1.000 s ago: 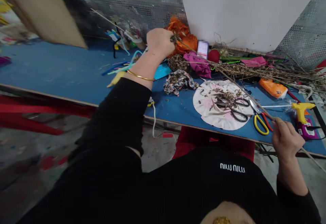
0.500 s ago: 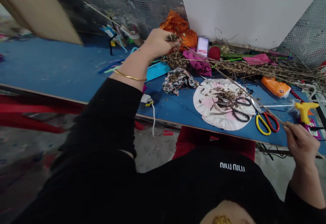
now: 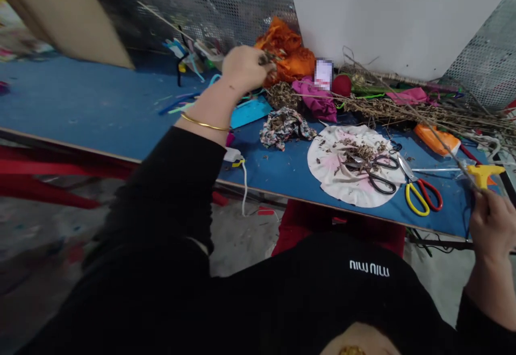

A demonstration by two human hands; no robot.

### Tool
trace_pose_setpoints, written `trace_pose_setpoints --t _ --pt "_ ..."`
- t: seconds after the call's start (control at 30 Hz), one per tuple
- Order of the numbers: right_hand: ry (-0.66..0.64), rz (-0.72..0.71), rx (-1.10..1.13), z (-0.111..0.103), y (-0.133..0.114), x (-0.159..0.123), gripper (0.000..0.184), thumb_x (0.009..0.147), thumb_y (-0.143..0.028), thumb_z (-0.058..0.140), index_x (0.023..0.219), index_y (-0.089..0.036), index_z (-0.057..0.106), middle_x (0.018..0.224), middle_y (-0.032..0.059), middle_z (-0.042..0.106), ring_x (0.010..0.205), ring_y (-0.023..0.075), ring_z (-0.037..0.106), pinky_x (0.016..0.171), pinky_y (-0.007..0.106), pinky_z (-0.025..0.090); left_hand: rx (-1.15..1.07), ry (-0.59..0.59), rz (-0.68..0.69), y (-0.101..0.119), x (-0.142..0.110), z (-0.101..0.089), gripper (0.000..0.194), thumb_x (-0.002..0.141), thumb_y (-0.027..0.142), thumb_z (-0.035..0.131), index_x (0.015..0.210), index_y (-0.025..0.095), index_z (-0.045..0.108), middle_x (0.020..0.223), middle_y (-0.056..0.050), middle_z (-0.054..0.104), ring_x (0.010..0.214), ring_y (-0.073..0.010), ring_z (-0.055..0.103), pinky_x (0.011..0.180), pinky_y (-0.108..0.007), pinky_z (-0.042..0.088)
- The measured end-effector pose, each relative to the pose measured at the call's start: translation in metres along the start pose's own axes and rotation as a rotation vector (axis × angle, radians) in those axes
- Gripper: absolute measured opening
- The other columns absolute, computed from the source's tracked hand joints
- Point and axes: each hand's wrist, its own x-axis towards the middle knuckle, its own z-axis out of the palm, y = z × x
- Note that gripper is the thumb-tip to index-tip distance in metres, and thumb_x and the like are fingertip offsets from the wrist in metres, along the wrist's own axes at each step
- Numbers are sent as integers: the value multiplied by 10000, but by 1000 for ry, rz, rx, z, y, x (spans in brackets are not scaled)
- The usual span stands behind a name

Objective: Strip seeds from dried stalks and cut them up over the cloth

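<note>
My left hand (image 3: 245, 67) is raised over the blue table (image 3: 100, 107), fingers pinched shut on a small clump of dried plant bits (image 3: 266, 58), right next to a heap of orange fabric (image 3: 288, 56). My right hand (image 3: 494, 226) is closed on the lower end of a long thin dry stem (image 3: 407, 107). The stem slants up and left over the table towards the white wall. Its upper end is apart from my left hand.
A white paper disc (image 3: 342, 185) strewn with dried crumbs carries black scissors (image 3: 374, 175). Yellow-and-red scissors (image 3: 421, 196) and a yellow glue gun (image 3: 481, 172) lie to its right. A pile of dried twigs (image 3: 423, 110), magenta cloth (image 3: 316, 99) and patterned cloth (image 3: 284, 123) lie behind.
My right hand has drawn the stem to the right, out of my left hand's pinch. The stem now swings free, and dried bits stay in my left fingers.
</note>
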Motion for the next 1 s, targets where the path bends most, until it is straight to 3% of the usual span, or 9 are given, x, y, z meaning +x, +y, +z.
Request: trace_pose_setpoints --t 0.13,0.27,0.37,0.5,0.67,0.77,0.83,0.9,1.0 --pt "-20 -46 -28 43 -20 65 267 875 -366 585 936 -211 794 801 140 703 588 194 505 559 369 226 -187 -129 107 34 -14 10 341 998 332 545 1017 73 766 1039 -90 786 850 -154 585 908 -261 432" --pt "-145 -111 -17 82 -67 129 340 937 -321 575 1090 -108 791 980 158 718 664 133 512 623 355 221 -304 -175 199 53 -19 24 264 919 334 620 899 114 764 871 -52 754 861 -191 633 883 -306 463" --pt "-232 -146 23 113 -99 166 475 979 -376 509 1204 -53 775 1074 179 719 740 122 584 654 370 228 -422 -277 274 62 -21 39 260 901 379 633 839 155 751 807 -60 724 845 -224 675 842 -345 490" --pt "-305 -130 42 163 -115 201 560 938 -379 458 1200 6 769 1120 197 732 908 165 667 691 414 260 -519 -340 284 74 -28 61 299 908 451 635 801 179 698 702 -70 654 702 -215 629 732 -372 494" --pt "-422 -59 27 208 -106 210 588 928 -359 416 1156 72 744 1136 257 730 1101 264 682 758 463 300 -601 -308 478 90 -39 91 471 800 649 712 769 189 617 723 -32 610 707 -187 547 670 -317 429" --pt "-477 -18 -10 214 -107 202 588 948 -376 415 1150 74 735 1210 284 703 1212 317 643 824 494 319 -594 -249 499 100 -47 110 560 728 712 746 665 208 512 620 9 497 648 -162 472 605 -301 347" --pt "-436 1 -1 206 -118 192 609 960 -411 426 1202 71 711 1303 297 657 1284 352 601 867 491 337 -571 -185 503 107 -53 121 595 773 731 698 606 216 451 570 15 441 631 -162 456 596 -307 320" --pt "-341 -24 73 189 -136 177 647 981 -458 414 1282 50 679 1351 269 636 1315 362 582 918 473 361 -541 -144 509 114 -59 128 621 839 744 629 577 219 426 552 -2 453 641 -180 496 606 -317 333" --pt "-309 -208 320 151 -170 140 503 1033 -411 476 1299 -48 700 1277 190 696 1237 296 636 975 428 426 -512 -154 519 122 -71 135 608 911 741 557 613 216 485 606 -50 575 718 -230 613 645 -326 384"
